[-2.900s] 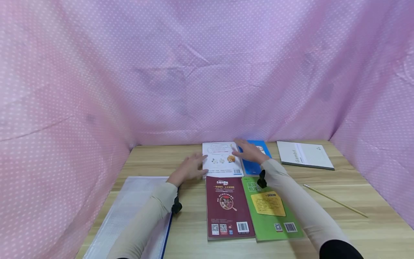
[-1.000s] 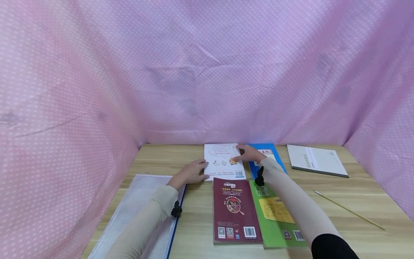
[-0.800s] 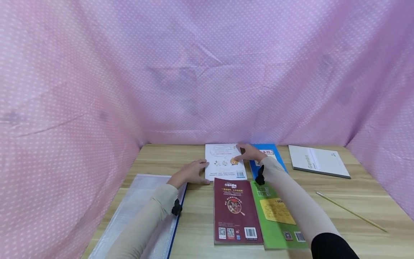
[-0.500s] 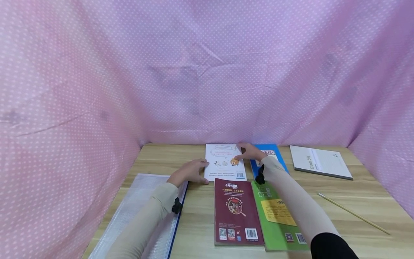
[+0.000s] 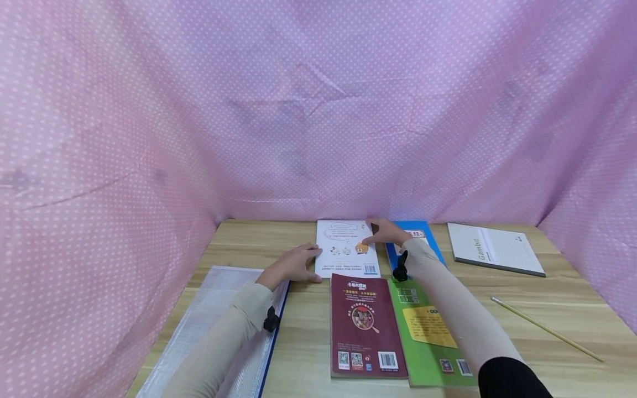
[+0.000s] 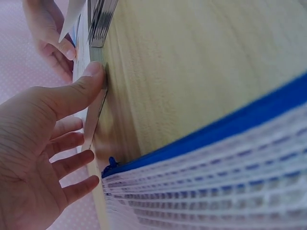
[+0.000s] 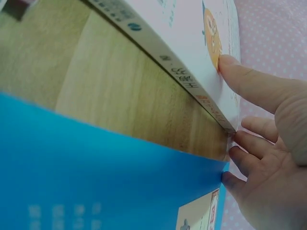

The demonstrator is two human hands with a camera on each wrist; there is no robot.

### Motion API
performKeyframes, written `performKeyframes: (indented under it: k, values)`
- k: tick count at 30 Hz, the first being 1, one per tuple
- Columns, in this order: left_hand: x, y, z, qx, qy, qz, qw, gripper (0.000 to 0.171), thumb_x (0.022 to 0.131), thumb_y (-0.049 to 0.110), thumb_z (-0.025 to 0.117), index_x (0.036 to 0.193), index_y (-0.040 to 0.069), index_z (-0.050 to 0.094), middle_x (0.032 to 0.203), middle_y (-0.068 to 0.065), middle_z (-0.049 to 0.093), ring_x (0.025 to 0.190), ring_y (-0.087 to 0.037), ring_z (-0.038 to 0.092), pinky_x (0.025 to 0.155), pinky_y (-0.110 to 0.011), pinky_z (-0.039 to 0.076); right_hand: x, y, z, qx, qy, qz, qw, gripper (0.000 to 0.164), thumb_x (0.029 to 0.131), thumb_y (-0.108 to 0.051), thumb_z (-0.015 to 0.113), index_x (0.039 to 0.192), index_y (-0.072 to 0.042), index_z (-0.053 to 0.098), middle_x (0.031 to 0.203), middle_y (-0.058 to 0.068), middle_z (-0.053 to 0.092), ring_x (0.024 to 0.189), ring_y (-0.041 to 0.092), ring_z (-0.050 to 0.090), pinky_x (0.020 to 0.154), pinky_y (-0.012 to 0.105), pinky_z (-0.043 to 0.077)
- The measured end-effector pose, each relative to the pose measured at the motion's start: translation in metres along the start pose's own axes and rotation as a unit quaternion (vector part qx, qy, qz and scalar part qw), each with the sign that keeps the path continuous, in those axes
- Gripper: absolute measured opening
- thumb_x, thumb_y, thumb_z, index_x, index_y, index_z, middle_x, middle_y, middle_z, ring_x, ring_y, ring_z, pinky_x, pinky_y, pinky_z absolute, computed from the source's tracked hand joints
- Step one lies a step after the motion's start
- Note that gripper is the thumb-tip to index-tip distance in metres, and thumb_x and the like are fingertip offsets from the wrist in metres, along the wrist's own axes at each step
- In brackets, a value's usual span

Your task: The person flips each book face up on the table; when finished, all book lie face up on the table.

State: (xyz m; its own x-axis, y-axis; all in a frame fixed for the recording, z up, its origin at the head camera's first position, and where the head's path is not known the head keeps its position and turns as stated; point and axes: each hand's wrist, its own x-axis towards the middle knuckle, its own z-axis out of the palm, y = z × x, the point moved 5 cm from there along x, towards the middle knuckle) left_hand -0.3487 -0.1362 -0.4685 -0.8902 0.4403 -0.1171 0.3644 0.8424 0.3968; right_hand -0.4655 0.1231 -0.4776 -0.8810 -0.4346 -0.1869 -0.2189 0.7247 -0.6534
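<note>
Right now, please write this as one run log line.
left hand: at left edge of white book; right hand: thumb on its cover; blue book: lying apart

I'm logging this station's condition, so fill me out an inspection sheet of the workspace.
Surface: light wood-grain table
Job's things: white book, lying between the two hands
Clutter: blue book, partly hidden by the right arm in the head view; maroon book and green book, side by side; notebook marked Gambit; thin stick; mesh pouch with blue edging, partly behind the left arm
Grippers: left hand at the white book's left edge; right hand with its thumb on the cover
Cables: nothing seen
Surroundings: pink dotted cloth behind and at both sides
</note>
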Motion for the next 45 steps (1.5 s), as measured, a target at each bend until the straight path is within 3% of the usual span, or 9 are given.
performKeyframes:
  k: [5, 13, 20, 29, 35, 45]
  values:
    - [0.001, -0.003, 0.002, -0.008, 0.003, 0.004, 1.0, 0.086, 0.083, 0.043, 0.083, 0.154, 0.012, 0.045, 0.161, -0.01, 0.041, 0.149, -0.031, 0.039, 0.123, -0.047, 0.034, 0.002, 0.0, -0.001, 0.001, 0.002, 0.008, 1.0, 0.091, 0.088, -0.029, 0.081, 0.158, 0.0, 0.031, 0.165, 0.028, 0.022, 0.152, 0.048, 0.021, 0.123, 0.062, 0.026]
    - [0.001, -0.004, 0.002, -0.009, 0.007, 0.002, 0.9999, 0.085, 0.083, 0.041, 0.084, 0.153, 0.012, 0.047, 0.161, -0.009, 0.042, 0.149, -0.03, 0.04, 0.123, -0.046, 0.034, -0.001, 0.002, -0.002, 0.057, -0.009, 0.021, 0.998, 0.09, 0.088, -0.02, 0.081, 0.16, -0.004, 0.029, 0.168, 0.024, 0.016, 0.155, 0.045, 0.012, 0.124, 0.062, 0.022]
    - [0.001, -0.002, 0.002, -0.003, 0.004, 0.009, 1.0, 0.085, 0.083, 0.04, 0.084, 0.153, 0.009, 0.047, 0.16, -0.01, 0.043, 0.147, -0.03, 0.042, 0.123, -0.044, 0.036, -0.005, 0.0, -0.004, 0.092, 0.001, 0.018, 0.996, 0.083, 0.089, -0.01, 0.078, 0.158, -0.003, 0.033, 0.166, 0.024, 0.023, 0.154, 0.045, 0.017, 0.124, 0.062, 0.024]
    - [0.001, 0.0, 0.0, -0.011, 0.003, 0.003, 0.9999, 0.085, 0.083, 0.037, 0.085, 0.153, 0.009, 0.047, 0.159, -0.011, 0.044, 0.147, -0.031, 0.041, 0.123, -0.045, 0.035, -0.008, 0.002, -0.005, 0.211, 0.013, 0.014, 0.977, 0.08, 0.094, -0.003, 0.07, 0.161, -0.005, 0.027, 0.167, 0.021, 0.024, 0.156, 0.04, 0.019, 0.126, 0.055, 0.024]
    - [0.003, -0.002, 0.001, -0.009, 0.003, 0.002, 0.9999, 0.085, 0.083, 0.038, 0.085, 0.153, 0.009, 0.046, 0.159, -0.01, 0.044, 0.148, -0.031, 0.041, 0.123, -0.045, 0.034, -0.012, 0.001, -0.007, 0.254, 0.029, 0.033, 0.966, 0.075, 0.097, -0.004, 0.066, 0.162, -0.01, 0.028, 0.166, 0.019, 0.029, 0.155, 0.037, 0.025, 0.126, 0.052, 0.027]
    - [0.001, -0.001, 0.001, -0.019, 0.002, 0.004, 0.9998, 0.084, 0.083, 0.035, 0.085, 0.152, 0.007, 0.047, 0.159, -0.014, 0.043, 0.148, -0.033, 0.04, 0.123, -0.047, 0.034, -0.02, -0.012, -0.012, 0.292, 0.029, -0.007, 0.956, 0.074, 0.098, 0.007, 0.057, 0.162, -0.002, 0.02, 0.168, 0.019, 0.021, 0.156, 0.036, 0.02, 0.126, 0.048, 0.026]
